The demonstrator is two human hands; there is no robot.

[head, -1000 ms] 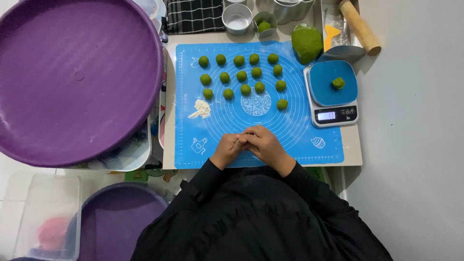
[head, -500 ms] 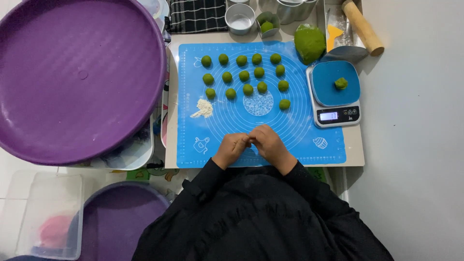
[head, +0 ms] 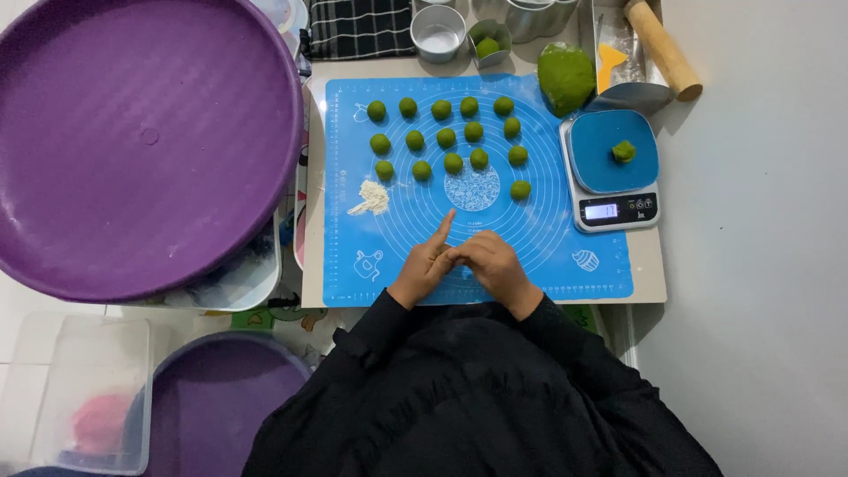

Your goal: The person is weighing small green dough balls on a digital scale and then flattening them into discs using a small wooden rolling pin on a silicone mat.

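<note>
1. The left hand (head: pixel 426 262) and right hand (head: pixel 491 261) meet over the near edge of the blue mat (head: pixel 548 256), fingers pressed together; the left forefinger sticks out straight.
2. Whether they grip anything I cannot tell: the fingers hide it.
3. Beyond them, toward the mat's far edge, green dough balls (head: pixel 446 138) sit in rows.
4. A small flour heap (head: pixel 372 198) lies near the mat's left edge.
5. Off the right edge stands a scale (head: pixel 611 170) bearing one dough piece (head: pixel 624 151).
6. A larger dough lump (head: pixel 565 77) rests at the far right corner.
</note>
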